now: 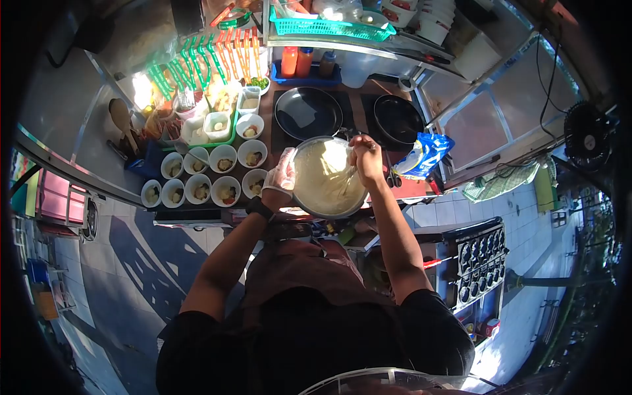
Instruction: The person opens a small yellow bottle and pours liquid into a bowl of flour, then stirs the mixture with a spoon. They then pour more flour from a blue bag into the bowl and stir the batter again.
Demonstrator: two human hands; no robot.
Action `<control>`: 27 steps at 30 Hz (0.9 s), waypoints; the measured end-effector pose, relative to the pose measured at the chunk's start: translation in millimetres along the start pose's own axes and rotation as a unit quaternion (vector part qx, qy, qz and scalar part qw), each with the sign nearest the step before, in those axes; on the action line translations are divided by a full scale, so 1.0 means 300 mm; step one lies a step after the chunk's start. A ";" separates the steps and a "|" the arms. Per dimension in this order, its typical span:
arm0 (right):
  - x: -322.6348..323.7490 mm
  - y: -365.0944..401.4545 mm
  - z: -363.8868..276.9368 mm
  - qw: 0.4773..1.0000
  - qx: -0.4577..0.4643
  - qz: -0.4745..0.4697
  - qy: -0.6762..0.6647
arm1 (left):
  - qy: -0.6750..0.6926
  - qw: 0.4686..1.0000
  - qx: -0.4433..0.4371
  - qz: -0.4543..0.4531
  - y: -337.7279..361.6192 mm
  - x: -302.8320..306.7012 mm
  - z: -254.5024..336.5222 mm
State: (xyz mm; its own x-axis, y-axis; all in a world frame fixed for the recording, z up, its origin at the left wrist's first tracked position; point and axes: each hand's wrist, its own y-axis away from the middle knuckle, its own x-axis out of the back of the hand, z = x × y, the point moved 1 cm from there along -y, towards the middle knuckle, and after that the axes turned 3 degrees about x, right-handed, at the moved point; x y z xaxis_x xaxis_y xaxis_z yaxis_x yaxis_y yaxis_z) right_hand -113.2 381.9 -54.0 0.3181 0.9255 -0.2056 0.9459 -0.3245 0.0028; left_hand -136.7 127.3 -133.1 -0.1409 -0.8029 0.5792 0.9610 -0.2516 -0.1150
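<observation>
A large round bowl (332, 215) of pale, creamy batter (319, 179) is at the counter's front edge, in front of my body. My left hand (282, 176), in a clear plastic glove, is closed on the bowl's left rim. Over the right side of the bowl, my right hand (366, 158) is wrapped round the handle of a whisk (343, 182), whose wires dip into the batter. Left of the bowl stand several white cups (225, 191) with small portions of food in them.
Two dark frying pans (303, 115) (397, 120) sit behind the bowl. A blue packet (424, 158) and scissors (394, 178) lie to the right. Sauce bottles (304, 62) stand at the back. A moulded pan (480, 263) is at lower right, a fan (587, 137) at far right.
</observation>
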 end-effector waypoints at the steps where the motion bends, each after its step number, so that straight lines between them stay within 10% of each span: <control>1: -0.007 -0.008 -0.036 0.992 0.091 0.073 0.041 | 0.001 1.000 0.003 0.001 0.006 -0.001 0.000; 3: -0.033 -0.001 0.041 0.986 0.116 0.032 -0.113 | 0.026 0.999 -0.039 0.025 0.005 0.001 0.008; 6: -0.033 0.031 0.078 0.988 -0.120 -0.079 -0.050 | 0.054 0.996 -0.069 0.017 0.009 0.008 0.004; 10: -0.059 0.012 -0.010 0.989 0.129 0.060 -0.051 | 0.026 0.999 -0.033 0.008 0.007 0.007 0.006; 14: -0.020 0.037 0.022 0.985 -0.120 -0.119 -0.021 | 0.035 0.999 0.004 -0.031 0.002 0.003 -0.016; 18: -0.057 -0.009 0.018 0.991 0.129 0.027 -0.023 | 0.034 0.995 -0.079 0.042 -0.002 -0.012 -0.014; 21: -0.079 0.057 0.038 0.991 -0.102 -0.068 -0.045 | 0.044 0.996 -0.075 0.025 0.001 -0.007 -0.034; 24: -0.049 -0.009 -0.029 0.982 0.088 0.063 0.153 | 0.037 0.998 -0.040 0.006 0.007 0.002 -0.015; 27: -0.094 0.019 0.088 0.984 -0.019 -0.080 -0.157 | 0.049 0.998 -0.029 -0.004 0.002 0.009 0.002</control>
State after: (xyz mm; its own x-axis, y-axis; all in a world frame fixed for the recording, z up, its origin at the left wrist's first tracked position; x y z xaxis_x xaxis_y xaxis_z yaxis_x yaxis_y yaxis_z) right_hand -118.4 348.8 -74.1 0.1352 0.8560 -0.4990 0.9858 -0.1668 -0.0190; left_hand -136.2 125.3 -131.0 -0.1736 -0.8491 0.4989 0.9448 -0.2866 -0.1589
